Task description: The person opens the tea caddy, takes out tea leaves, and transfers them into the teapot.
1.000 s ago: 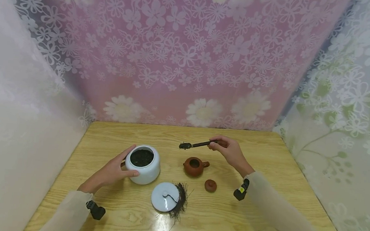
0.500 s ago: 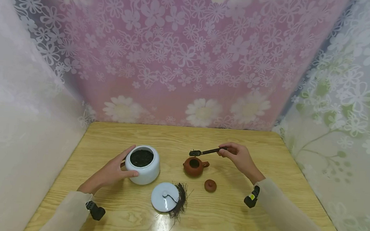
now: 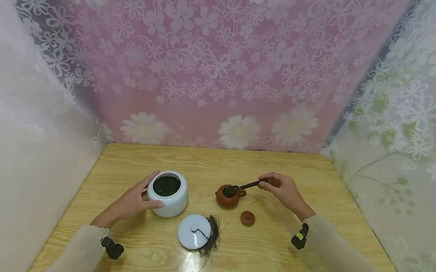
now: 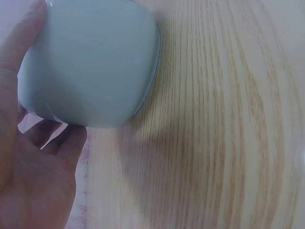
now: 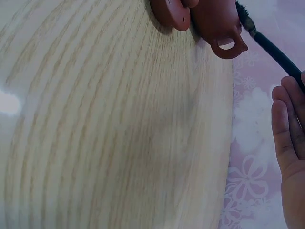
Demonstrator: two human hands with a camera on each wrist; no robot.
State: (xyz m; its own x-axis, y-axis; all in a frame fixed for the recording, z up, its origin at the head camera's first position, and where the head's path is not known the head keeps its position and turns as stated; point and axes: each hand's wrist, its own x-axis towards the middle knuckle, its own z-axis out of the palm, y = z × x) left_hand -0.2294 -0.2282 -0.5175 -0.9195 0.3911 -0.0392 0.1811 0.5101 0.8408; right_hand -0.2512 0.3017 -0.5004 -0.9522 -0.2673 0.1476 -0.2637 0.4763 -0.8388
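Observation:
My left hand (image 3: 134, 199) grips a white ceramic jar (image 3: 175, 204) from its left side, thumb in front and fingers behind. Dark tea leaves (image 3: 167, 186) fill much of the jar. In the left wrist view the jar's smooth wall (image 4: 95, 62) shows between thumb and fingers. With my right hand (image 3: 284, 192) I pinch the handle end of a dark tea scoop (image 3: 251, 184). Its leaf-laden head overlaps the mouth of a small brown clay teapot (image 3: 227, 200). The right wrist view shows the scoop (image 5: 271, 49) beyond the teapot's handle (image 5: 228, 49).
The teapot's clay lid (image 3: 248, 218) lies in front of the pot. A white jar lid (image 3: 192, 235) with a dark knob cord lies nearer me, beside a tuft of dark fibres (image 3: 214, 234). The wooden table (image 3: 270, 257) ends at a floral curtain (image 3: 221, 90) behind.
My right hand has moved right and down, bringing the scoop from above and behind the teapot to its mouth. The left hand and jar stay in place.

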